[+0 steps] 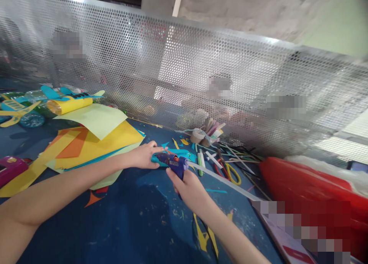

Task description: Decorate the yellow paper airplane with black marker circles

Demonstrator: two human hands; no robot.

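Note:
My right hand [186, 181] grips a dark blue glue gun [177, 165] by its handle. A long whitish glue stick [222, 179] runs out of the gun's back end toward the lower right. The nozzle points left, toward my left hand [143, 155]. With fingers and thumb on either side, that hand holds the left end of a turquoise piece [188, 154], partly hidden behind the gun. Its exact shape I cannot make out. Just right of it lie short green and white sticks [199, 163].
Coloured paper sheets [115, 141] are stacked at the left, near decorated plastic bottles [69, 103] and a magenta device [13, 169]. Scissors [232, 174] with yellow handles, cups of sticks [205, 135] and a red bag [301, 183] stand right. A perforated metal panel [129, 60] closes off the back.

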